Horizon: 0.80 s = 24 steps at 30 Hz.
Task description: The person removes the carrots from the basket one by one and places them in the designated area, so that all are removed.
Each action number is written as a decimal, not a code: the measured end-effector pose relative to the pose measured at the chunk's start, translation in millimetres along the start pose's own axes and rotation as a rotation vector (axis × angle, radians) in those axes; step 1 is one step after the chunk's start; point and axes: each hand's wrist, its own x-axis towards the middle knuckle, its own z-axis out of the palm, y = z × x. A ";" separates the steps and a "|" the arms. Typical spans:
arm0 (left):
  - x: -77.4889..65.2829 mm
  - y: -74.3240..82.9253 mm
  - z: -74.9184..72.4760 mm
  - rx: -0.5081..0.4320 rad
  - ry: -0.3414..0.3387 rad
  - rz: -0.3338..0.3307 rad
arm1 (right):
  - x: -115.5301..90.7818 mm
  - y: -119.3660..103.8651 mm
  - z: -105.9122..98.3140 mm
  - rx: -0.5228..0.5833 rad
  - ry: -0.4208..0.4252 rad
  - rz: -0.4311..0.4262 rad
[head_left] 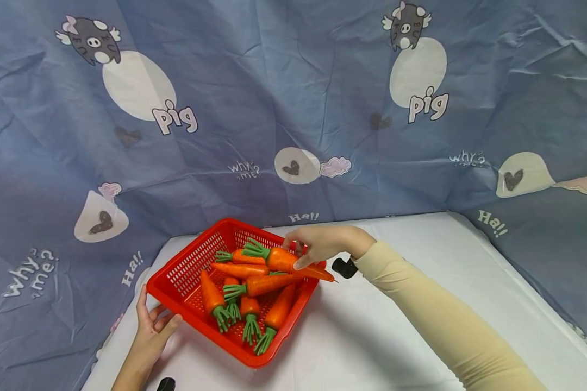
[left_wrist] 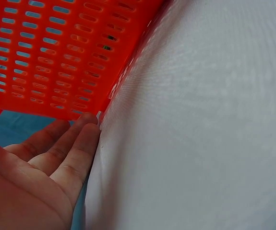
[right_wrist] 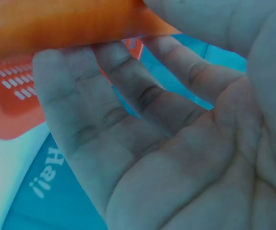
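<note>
A red plastic basket [head_left: 215, 341] holds several orange carrots with green tops, among them a carrot [head_left: 212, 293] at its left side. My right hand [head_left: 318, 243] is over the basket's right far side and pinches a carrot [head_left: 280, 259] between thumb and fingers. That carrot's green top points left, and its thin tip reaches past the right rim. In the right wrist view, the fingertips [right_wrist: 56, 62] lie against the underside of the orange carrot. At the basket's left corner is my left hand [head_left: 151, 334], its nearly straight fingers [left_wrist: 78, 148] touching the slotted wall low down.
A white cloth [head_left: 396, 336] covers the table under the basket. Behind it hangs a blue curtain [head_left: 274, 108] printed with pigs and words. A black object [head_left: 344, 267] shows by the right wrist, and another black piece [head_left: 166, 384] by the left wrist.
</note>
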 end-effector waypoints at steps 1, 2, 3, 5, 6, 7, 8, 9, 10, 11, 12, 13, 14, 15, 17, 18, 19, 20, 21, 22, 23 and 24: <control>0.0 -0.8 -0.4 -0.005 -0.002 0.005 | -0.9 2.5 -0.3 0.024 0.001 0.012; 0.1 -1.4 -0.5 -0.009 -0.002 0.009 | -1.5 5.4 -0.5 0.041 0.001 0.023; 0.2 -2.3 -0.8 -0.017 -0.003 0.011 | -2.4 8.4 -0.7 0.057 0.002 0.033; 0.7 -3.6 -1.1 -0.024 -0.002 0.017 | -4.8 14.1 -0.9 0.089 0.009 0.052; 0.8 -4.2 -1.3 -0.027 -0.001 0.021 | -6.1 16.9 -0.9 0.102 0.017 0.062; 1.0 -4.5 -1.3 -0.030 0.001 0.023 | -7.5 19.7 -1.0 0.107 0.026 0.072; 1.2 -4.7 -1.1 -0.033 0.003 0.026 | -8.7 22.3 -1.1 0.111 0.032 0.083; 1.2 -4.9 -1.2 -0.037 0.001 0.028 | -10.0 24.5 -1.2 0.116 0.042 0.092; 1.3 -4.8 -1.0 -0.032 0.005 0.025 | -11.1 26.9 -1.2 0.123 0.049 0.099; 1.3 -4.8 -0.9 -0.031 0.006 0.026 | -11.5 29.7 -0.9 0.130 0.058 0.106; 1.3 -4.8 -0.9 -0.030 0.007 0.028 | -11.9 32.2 -1.0 0.132 0.065 0.110; 1.3 -4.6 -1.0 -0.027 0.009 0.025 | -12.1 35.1 -1.0 0.133 0.072 0.112; 1.1 -4.6 -1.2 -0.024 0.010 0.023 | -12.3 37.9 -0.9 0.140 0.075 0.115; 1.2 -4.5 -1.4 -0.023 0.011 0.022 | -12.5 40.8 -0.7 0.150 0.080 0.118; 1.1 -4.5 -1.8 -0.022 0.011 0.022 | -13.0 46.7 -0.4 0.167 0.087 0.126; 1.1 -4.0 -1.6 -0.018 0.012 0.019 | -13.8 49.4 -0.5 0.173 0.090 0.130; 1.1 -3.3 -1.3 -0.014 0.012 0.015 | -14.5 52.3 -0.5 0.183 0.094 0.133; 1.0 -2.7 -0.8 -0.013 0.012 0.013 | -15.3 54.8 -0.5 0.197 0.099 0.139; 1.2 -2.2 -0.3 -0.012 0.011 0.010 | -16.2 57.0 -0.6 0.210 0.104 0.145; 1.1 -1.7 0.1 -0.011 0.011 0.006 | -17.2 59.2 -0.9 0.221 0.108 0.148; 1.1 -1.3 0.5 -0.010 0.011 0.002 | -18.3 61.3 -1.1 0.230 0.112 0.151; 1.0 -0.9 0.9 -0.009 0.011 0.000 | -19.5 63.1 -1.3 0.240 0.115 0.156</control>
